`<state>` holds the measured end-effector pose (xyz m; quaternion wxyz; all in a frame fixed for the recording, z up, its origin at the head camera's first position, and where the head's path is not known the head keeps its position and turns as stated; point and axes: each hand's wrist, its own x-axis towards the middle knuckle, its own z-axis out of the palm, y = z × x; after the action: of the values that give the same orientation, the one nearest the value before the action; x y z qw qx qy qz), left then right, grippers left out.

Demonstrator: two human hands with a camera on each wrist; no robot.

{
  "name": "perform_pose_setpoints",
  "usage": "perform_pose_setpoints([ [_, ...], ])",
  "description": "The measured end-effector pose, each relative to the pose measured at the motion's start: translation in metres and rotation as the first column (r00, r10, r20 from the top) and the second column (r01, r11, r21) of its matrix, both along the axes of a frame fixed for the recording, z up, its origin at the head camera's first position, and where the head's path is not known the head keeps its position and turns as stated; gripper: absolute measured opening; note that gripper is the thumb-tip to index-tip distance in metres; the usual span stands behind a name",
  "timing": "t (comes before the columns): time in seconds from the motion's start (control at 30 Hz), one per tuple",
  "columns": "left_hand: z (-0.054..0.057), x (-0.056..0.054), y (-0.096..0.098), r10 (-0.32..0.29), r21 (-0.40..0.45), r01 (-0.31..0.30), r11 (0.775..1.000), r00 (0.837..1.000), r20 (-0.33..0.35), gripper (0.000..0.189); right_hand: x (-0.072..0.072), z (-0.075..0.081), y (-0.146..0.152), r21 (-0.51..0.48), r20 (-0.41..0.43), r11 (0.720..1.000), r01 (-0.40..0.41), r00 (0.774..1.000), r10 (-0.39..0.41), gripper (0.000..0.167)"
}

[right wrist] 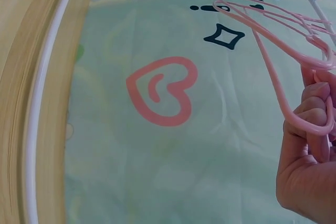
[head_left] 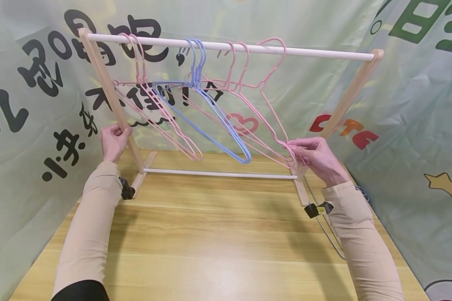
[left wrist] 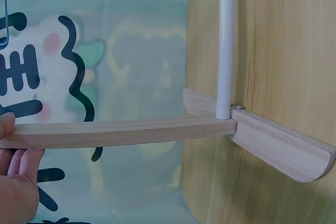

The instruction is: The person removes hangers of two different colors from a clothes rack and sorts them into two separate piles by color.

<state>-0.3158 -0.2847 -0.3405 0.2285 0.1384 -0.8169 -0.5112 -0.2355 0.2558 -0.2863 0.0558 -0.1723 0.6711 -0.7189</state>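
A small wooden rack with a white top rail (head_left: 331,53) carries several hangers. My left hand (head_left: 114,142) grips the rack's left wooden post (head_left: 109,90) partway down; in the left wrist view, the thumb lies above the post (left wrist: 121,132) and the fingers below. With my right hand (head_left: 316,156) I pinch the lower right corner of a pink hanger (head_left: 285,49), whose hook is over the rail. The right wrist view has curled fingers at the pink wire (right wrist: 281,103). Two other pink hooks hang just left of it. Blue hangers (head_left: 245,156) hang mid-rail.
Two pink hangers (head_left: 196,154) hang near the left post. A lower white bar (head_left: 218,173) joins the rack's feet on the wooden table (head_left: 211,234). Grey wire (head_left: 340,255) lies on the table beneath the right forearm. Printed cloth (head_left: 410,125) surrounds the table.
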Motion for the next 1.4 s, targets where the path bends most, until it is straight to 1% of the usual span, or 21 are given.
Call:
perform_pose_setpoints([
  [0.23,0.000,0.000,-0.001,0.003,0.008,-0.003,1.000,1.000,0.002,0.040,0.001,-0.003,0.003,0.006,-0.033,1.000,0.001,0.999,-0.001,0.029],
  [0.47,0.000,-0.001,0.000,-0.005,0.018,0.005,1.000,1.000,0.008,0.040,0.003,-0.017,0.015,0.037,-0.029,0.999,-0.032,0.999,0.033,0.028],
  [0.6,-0.001,-0.001,0.000,-0.006,0.020,0.006,1.000,1.000,0.008,0.040,0.005,-0.030,0.023,0.052,-0.023,0.998,-0.036,0.999,0.038,0.028],
  [0.77,-0.002,0.000,-0.001,0.001,0.014,-0.001,1.000,1.000,0.011,0.040,0.008,-0.048,0.030,0.094,0.000,0.995,-0.017,1.000,0.017,0.032],
  [0.93,-0.002,0.001,0.000,0.005,0.002,-0.005,1.000,1.000,0.006,0.040,0.011,-0.065,0.033,0.125,0.040,0.992,-0.007,0.999,0.002,0.028],
  [1.03,-0.002,0.001,0.000,0.007,-0.004,-0.007,1.000,1.000,0.005,0.040,0.013,-0.076,0.035,0.130,0.060,0.991,-0.028,0.998,0.021,0.027],
  [1.2,0.000,0.001,0.001,0.005,0.005,-0.005,1.000,1.000,0.001,0.040,0.016,-0.092,0.037,0.172,0.081,0.983,-0.064,0.995,0.051,0.032],
  [1.4,0.000,0.001,0.000,0.002,0.002,-0.002,1.000,1.000,0.002,0.041,0.018,-0.109,0.037,0.208,0.143,0.970,-0.125,0.985,0.096,0.034],
])
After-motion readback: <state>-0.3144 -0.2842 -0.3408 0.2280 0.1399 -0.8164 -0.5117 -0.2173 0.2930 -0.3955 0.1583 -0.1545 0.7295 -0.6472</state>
